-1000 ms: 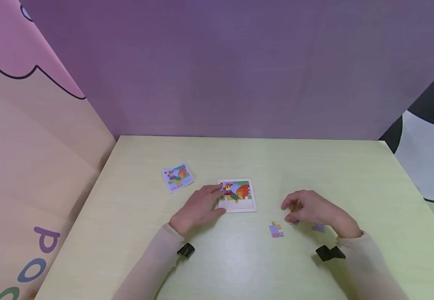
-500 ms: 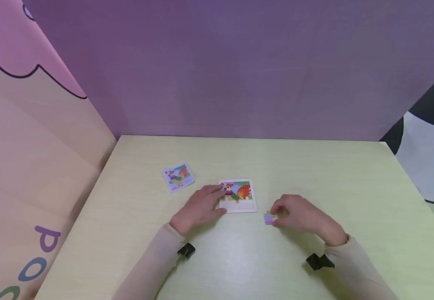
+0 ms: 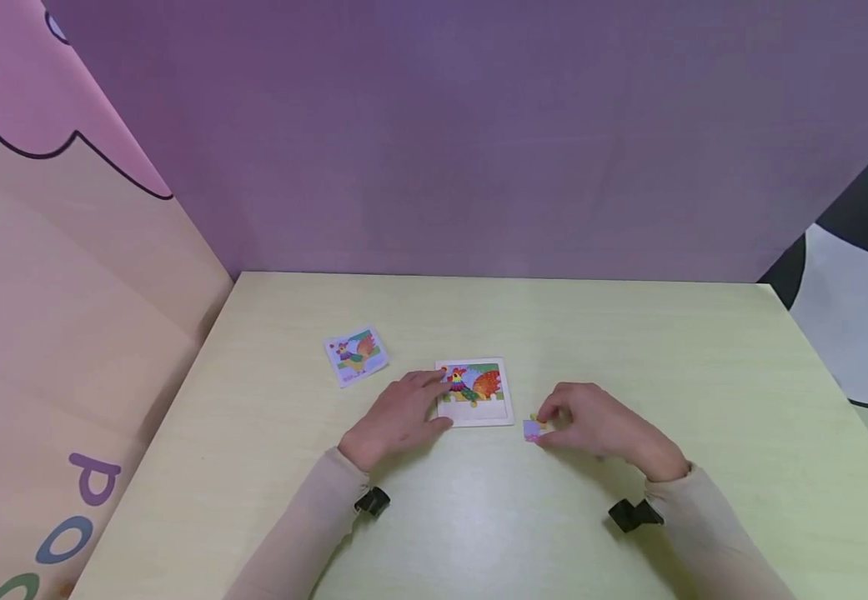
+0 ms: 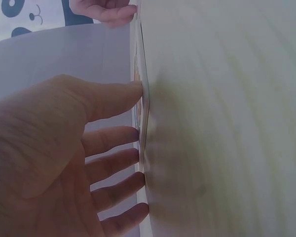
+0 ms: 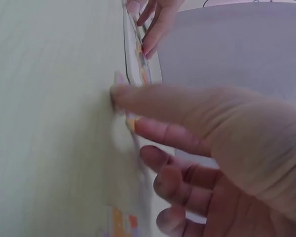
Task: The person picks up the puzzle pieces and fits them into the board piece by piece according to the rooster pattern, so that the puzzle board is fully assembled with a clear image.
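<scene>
A square jigsaw puzzle board [image 3: 507, 392] with a white border lies mid-table, its upper part filled with a colourful rooster picture and its lower strip bare white. My left hand [image 3: 398, 419] rests along its left side, fingers over the picture and thumb at the lower left corner. Just right of the board, my right hand [image 3: 604, 427] pinches a lilac puzzle piece [image 3: 532, 429] with yellow at the top and pink at the bottom, between thumb and forefinger. In the right wrist view, another puzzle piece [image 5: 119, 222] with orange and red lies on the table below that hand.
A small square rooster picture card [image 3: 356, 356] lies tilted on the table [image 3: 434, 533], left of and behind the board. A purple panel [image 3: 479, 150] rises along the far table edge, and a printed pale panel [image 3: 103, 275] flanks the left side.
My right hand has picked up the lilac piece and moved left with it towards the board. Its hand and arm now cover where other pieces lay. My left hand stays in place.
</scene>
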`<move>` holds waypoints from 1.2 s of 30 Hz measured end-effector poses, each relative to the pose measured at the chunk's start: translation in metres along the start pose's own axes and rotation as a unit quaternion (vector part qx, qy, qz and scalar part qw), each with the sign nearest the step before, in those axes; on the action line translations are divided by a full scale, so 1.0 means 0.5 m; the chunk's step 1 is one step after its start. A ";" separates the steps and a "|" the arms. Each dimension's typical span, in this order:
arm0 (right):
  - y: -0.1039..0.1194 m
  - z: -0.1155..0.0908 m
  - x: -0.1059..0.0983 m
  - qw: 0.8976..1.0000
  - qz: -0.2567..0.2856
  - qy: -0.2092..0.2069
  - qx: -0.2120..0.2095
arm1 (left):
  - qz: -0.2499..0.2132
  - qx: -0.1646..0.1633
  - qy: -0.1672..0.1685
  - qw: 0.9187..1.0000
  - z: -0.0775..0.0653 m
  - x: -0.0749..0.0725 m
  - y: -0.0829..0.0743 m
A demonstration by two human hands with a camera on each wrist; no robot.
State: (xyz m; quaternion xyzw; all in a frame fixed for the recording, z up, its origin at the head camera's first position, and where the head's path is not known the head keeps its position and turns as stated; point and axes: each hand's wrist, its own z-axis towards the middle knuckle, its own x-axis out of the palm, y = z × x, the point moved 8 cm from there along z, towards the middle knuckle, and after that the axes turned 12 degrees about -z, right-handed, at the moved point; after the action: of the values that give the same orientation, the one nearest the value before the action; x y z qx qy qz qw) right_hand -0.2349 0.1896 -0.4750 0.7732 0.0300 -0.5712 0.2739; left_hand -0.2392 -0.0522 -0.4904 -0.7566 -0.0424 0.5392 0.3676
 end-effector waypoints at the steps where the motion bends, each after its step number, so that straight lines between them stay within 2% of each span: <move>1: 0.000 0.001 0.000 1.000 0.008 -0.002 -0.004 | -0.001 0.000 0.000 1.000 0.000 0.000 0.000; 11: 0.006 0.015 0.007 0.994 0.105 0.015 0.011 | -0.001 0.001 -0.004 1.000 -0.001 -0.001 0.001; 19: 0.032 0.048 0.009 0.994 0.093 -0.024 -0.042 | 0.001 0.004 -0.004 1.000 -0.001 0.000 0.000; 28: 0.076 0.086 0.025 0.988 0.105 -0.047 -0.103 | 0.005 -0.001 -0.003 1.000 0.002 0.000 0.003; 36: 0.109 0.110 0.040 0.985 0.104 -0.052 -0.130 | -0.002 0.000 0.006 1.000 0.000 -0.003 0.005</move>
State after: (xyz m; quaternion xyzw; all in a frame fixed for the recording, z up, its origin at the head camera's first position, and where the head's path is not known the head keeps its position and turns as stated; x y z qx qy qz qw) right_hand -0.2561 0.1127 -0.4825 0.6994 0.0096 -0.5700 0.4311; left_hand -0.2406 -0.0547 -0.4909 -0.7596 -0.0412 0.5341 0.3689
